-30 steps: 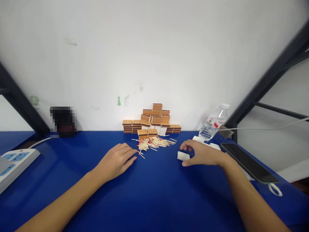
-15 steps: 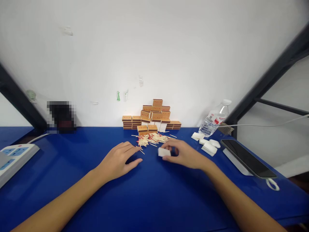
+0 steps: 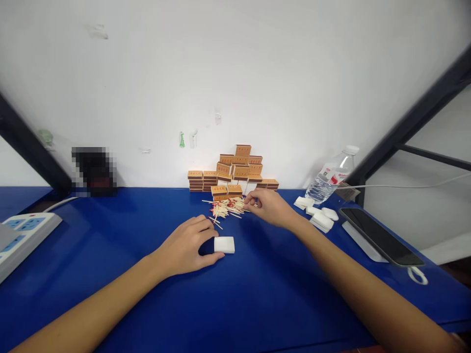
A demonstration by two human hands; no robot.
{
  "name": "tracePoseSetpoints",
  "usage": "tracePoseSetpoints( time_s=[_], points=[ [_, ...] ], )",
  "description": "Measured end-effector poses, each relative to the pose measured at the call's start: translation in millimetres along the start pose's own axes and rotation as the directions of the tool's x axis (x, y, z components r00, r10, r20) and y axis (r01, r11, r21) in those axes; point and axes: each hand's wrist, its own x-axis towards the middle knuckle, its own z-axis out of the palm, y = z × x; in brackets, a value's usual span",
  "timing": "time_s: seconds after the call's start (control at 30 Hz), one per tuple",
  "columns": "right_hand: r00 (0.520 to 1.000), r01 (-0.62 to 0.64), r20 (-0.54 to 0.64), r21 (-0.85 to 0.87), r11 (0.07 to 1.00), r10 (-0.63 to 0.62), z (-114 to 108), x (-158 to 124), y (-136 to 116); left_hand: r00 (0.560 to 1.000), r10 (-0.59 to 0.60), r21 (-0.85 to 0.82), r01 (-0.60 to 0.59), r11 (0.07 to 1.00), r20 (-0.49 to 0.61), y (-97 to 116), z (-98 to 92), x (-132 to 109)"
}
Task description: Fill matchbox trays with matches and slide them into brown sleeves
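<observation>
A white matchbox tray (image 3: 224, 244) lies on the blue table (image 3: 239, 294) in front of me. My left hand (image 3: 184, 247) curls around its left end, thumb and fingers touching it. Farther back, my right hand (image 3: 267, 206) reaches into a loose pile of red-tipped matches (image 3: 226, 208), with its fingertips pinched together at the pile's right edge. Whether a match sits between those fingertips is too small to see. Behind the pile, a stack of orange matchboxes (image 3: 235, 172) stands against the white wall.
Several white trays (image 3: 316, 215) lie to the right, near a plastic water bottle (image 3: 331, 176) and a dark phone (image 3: 380, 236). A white power strip (image 3: 18, 240) sits at the left edge. A blurred dark object (image 3: 93, 171) stands at the back left.
My right hand carried the white tray leftward, set it down by my left hand, then moved back to the match pile. My left hand closed around the tray.
</observation>
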Motion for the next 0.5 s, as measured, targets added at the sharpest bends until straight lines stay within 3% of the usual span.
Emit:
tracePoseSetpoints(
  time_s=[0.2, 0.5],
  points=[
    [0.999, -0.006, -0.040, -0.102, 0.995, 0.002, 27, 10, 4, 1.000, 0.002, 0.006, -0.002, 1.000, 0.011, -1, 1.1, 0],
    [0.998, 0.067, 0.033, -0.231, 0.971, -0.062, 28, 13, 7, 1.000, 0.022, 0.028, -0.021, 0.999, -0.017, -3, 0.4, 1]
  ],
)
